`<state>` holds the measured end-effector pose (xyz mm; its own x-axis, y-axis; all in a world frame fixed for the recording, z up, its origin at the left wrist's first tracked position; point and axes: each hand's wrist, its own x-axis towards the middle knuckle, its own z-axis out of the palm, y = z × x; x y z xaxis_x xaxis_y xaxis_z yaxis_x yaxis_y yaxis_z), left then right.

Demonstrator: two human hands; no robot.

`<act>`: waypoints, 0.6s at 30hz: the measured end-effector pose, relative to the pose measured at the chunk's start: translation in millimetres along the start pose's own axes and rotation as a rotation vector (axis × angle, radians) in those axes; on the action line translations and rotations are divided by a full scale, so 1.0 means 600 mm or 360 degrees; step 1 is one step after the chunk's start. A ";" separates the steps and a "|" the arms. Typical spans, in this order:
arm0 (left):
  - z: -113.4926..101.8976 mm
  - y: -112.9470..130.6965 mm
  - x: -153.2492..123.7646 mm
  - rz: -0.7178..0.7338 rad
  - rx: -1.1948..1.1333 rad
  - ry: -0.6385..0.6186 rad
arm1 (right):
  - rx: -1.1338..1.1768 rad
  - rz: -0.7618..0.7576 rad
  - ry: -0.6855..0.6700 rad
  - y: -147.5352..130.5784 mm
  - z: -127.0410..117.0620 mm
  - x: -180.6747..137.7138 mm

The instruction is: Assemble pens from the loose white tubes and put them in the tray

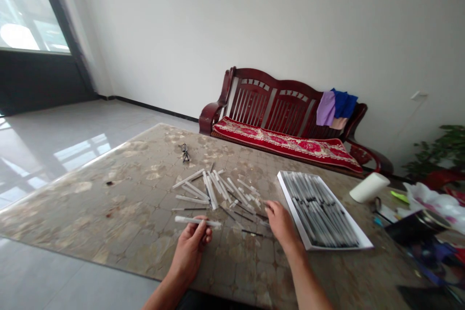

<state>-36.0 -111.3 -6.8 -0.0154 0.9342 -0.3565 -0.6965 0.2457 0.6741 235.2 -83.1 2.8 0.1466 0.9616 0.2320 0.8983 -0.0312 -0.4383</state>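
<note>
My left hand (194, 242) is closed round a translucent white pen barrel (185, 220), held roughly level above the near side of the table. Just beyond it lies a loose heap of similar pale barrels (214, 189), mixed with thin dark refills (250, 232) and small clear pieces (250, 198). At the right edge of that heap is my right hand (279, 220), thumb and forefinger pinched together. Whatever sits between those fingertips is too small to make out. Right of this hand, a white box (308, 242) holds many pens (323, 208) laid in rows.
Eyeglasses (185, 152) lie beyond the heap on the patterned tabletop (134, 203). To the right are a white roll (369, 187), a black tumbler (417, 225) and plastic bags (428, 198). A dark red wooden bench (269, 101) stands behind the table.
</note>
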 end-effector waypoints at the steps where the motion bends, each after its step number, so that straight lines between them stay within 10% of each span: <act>1: 0.000 0.000 0.000 0.0002 -0.0008 -0.0001 | -0.0009 0.0047 0.0030 0.015 -0.010 -0.006; 11: -0.013 -0.002 0.005 0.0069 -0.0139 -0.0016 | -0.0463 0.0063 0.0151 0.066 -0.032 -0.112; 18: -0.010 0.001 -0.002 0.0096 -0.0167 -0.0028 | 0.0057 -0.0031 0.0371 0.042 -0.005 -0.115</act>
<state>-40.8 -113.6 -9.6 -0.0478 0.9510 -0.3053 -0.7659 0.1613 0.6223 248.7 -150.9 -21.6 0.2249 0.8728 0.4331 0.8872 0.0003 -0.4613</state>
